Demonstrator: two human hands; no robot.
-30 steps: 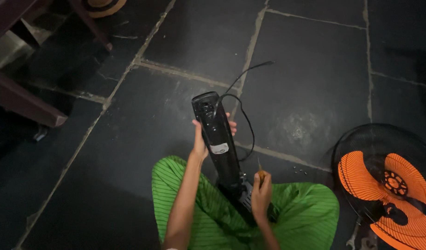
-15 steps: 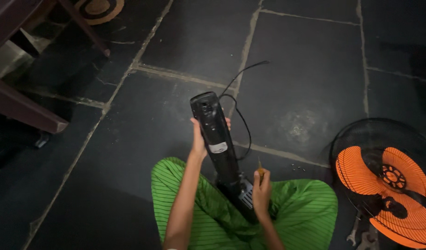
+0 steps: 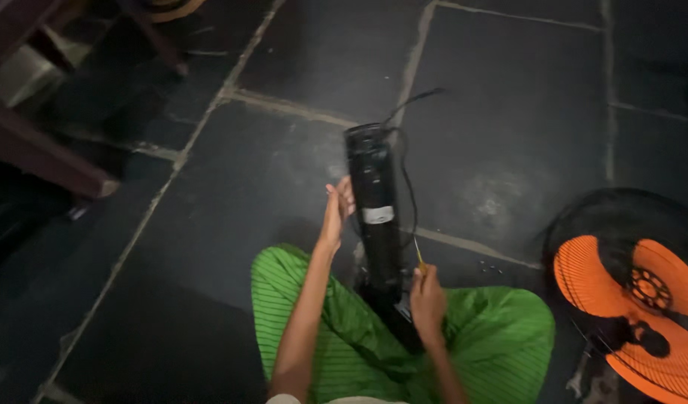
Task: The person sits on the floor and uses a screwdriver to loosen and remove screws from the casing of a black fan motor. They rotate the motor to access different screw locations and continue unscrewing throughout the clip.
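One view only, from a camera on the person's head, tilted steeply down and slightly forward at the stone floor (image 3: 508, 150). It sits close above the lap, near the left hand (image 3: 336, 213) and the right hand (image 3: 427, 299). Beyond the hands lies floor; a fan (image 3: 643, 292) is cut off at the right edge.

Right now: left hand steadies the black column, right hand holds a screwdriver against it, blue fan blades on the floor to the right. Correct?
Not quite. The fan blades are orange, not blue, as the head view shows. The rest holds: left hand steadies the black column, right hand holds the screwdriver against it.
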